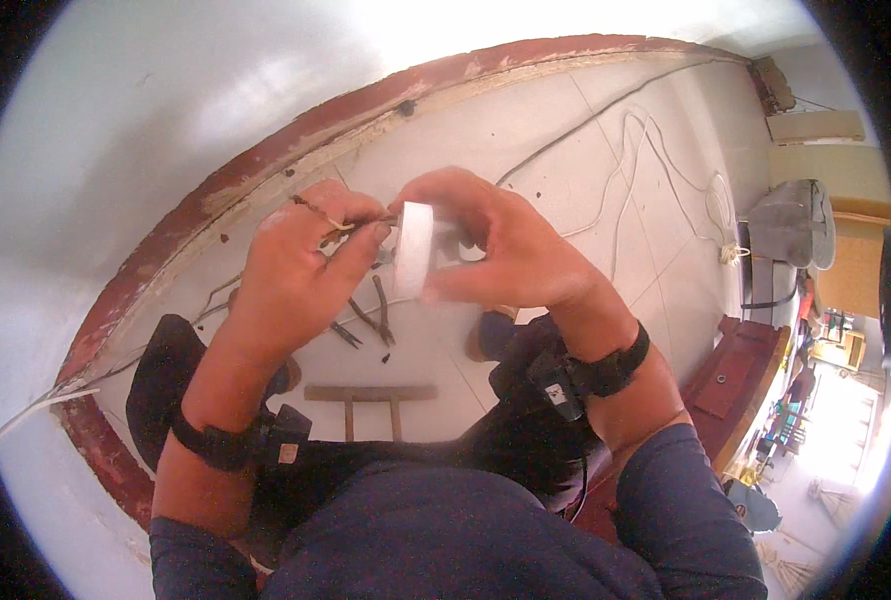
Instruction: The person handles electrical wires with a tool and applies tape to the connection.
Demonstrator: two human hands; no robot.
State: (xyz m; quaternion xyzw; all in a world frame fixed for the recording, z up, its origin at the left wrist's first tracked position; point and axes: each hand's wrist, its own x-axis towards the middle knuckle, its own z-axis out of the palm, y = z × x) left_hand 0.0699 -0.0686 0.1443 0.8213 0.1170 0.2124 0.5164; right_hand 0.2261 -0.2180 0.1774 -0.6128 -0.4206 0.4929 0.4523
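Note:
My left hand (295, 270) is pinched on a thin wire (337, 224), with a pale strand and a dark strand showing at its fingers. My right hand (510, 245) holds a roll of white tape (414, 250), thumb below and fingers above it. The roll is upright, edge-on, close to the left fingertips. Something thin and dark bridges the left fingertips and the roll; whether it is tape or wire I cannot tell. Below the hands, pliers (380, 312) with dark handles lie on the floor, and a second tool's dark tip (345, 335) shows beside them.
A wooden frame (370, 393) is on the tiled floor before my lap. White cable (655, 150) loops over the floor at the right, and a dark cable (585, 122) runs toward the far wall. A red-brown wooden piece (730, 375) and a grey bag-like object (793, 225) are at the right.

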